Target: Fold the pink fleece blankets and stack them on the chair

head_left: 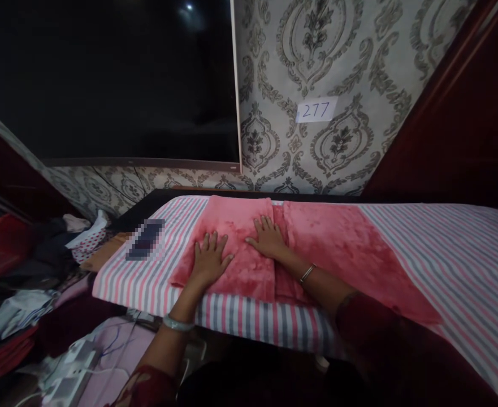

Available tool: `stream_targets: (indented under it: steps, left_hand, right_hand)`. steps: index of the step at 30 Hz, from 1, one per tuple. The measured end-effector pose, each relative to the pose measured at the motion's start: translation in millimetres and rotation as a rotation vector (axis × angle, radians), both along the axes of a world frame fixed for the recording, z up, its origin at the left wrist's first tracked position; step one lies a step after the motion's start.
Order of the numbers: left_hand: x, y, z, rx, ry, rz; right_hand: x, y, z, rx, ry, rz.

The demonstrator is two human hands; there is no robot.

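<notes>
A pink plush blanket [337, 243] lies on a board covered with striped cloth [456, 237]. Its left part is folded over into a panel [249, 265], and a narrow strip of the layer beneath shows along the panel's right edge. My left hand [209, 261] rests flat on the left side of this panel, fingers spread. Near the panel's right edge, my right hand [268, 237] presses flat with fingers apart. Neither hand grips the fabric.
A pixelated dark rectangular object [146, 239] lies at the board's left end. Piled clothes [24, 308] and a white power strip [70, 367] are at lower left. Behind the board are a large television [117, 85] and a patterned wall with a paper marked 277 [316, 109].
</notes>
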State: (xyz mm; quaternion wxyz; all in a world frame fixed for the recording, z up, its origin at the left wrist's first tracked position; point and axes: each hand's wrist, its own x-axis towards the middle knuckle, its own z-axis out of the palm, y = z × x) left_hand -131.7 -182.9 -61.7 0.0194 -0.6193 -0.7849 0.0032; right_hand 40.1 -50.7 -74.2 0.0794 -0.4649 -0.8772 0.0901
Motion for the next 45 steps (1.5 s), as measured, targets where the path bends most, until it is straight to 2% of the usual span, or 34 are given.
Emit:
stream_targets:
  steps: [5,8,11,17,20,23,27,30,33,37,41,45]
  left_hand:
    - [2,-3,0.7,-0.002,-0.023,-0.008]
    - [3,-2,1.8,0.022,-0.050,-0.008]
    - [4,0,1.3,0.038,-0.090,-0.013]
    - [4,0,0.8,0.041,-0.116,-0.013]
    - [4,-1,1.8,0.037,-0.113,-0.010]
    - [1,-1,8.0,0.010,-0.133,-0.025]
    - [-16,-1,25.7,0.038,-0.149,-0.024]
    - [-41,-5,36.2,0.164,-0.174,0.124]
    - [-69,-15,35.8,0.238,-0.399,0.277]
    - [-92,-28,25.7,0.308,-0.928,0.399]
    - [-94,-33,23.7,0.322,-1.332,0.463]
    - [-85,-40,32.8,0.331,-1.549,0.444]
  right_hand:
    - [4,5,5.6,-0.019,-0.021,0.011]
    - [12,-2,11.7,-0.065,-0.008,0.026]
    - [25,-23,16.5,-0.094,0.037,0.070]
    - [54,-68,12.6,-0.116,0.042,0.363]
    - [61,-75,11.9,-0.165,0.030,0.346]
    - [59,-80,19.4,-0.156,0.029,0.315]
    - [53,-89,28.0,-0.045,0.084,0.323]
    - [51,-94,22.8,-0.071,0.066,0.318]
    - [51,-96,13.2,-0.113,0.054,0.317]
    - [52,-95,5.9,-0.105,0.094,0.309]
    - [53,-94,7.9,-0.106,0.096,0.317]
    - [46,-98,22.2,-0.126,0.085,0.289]
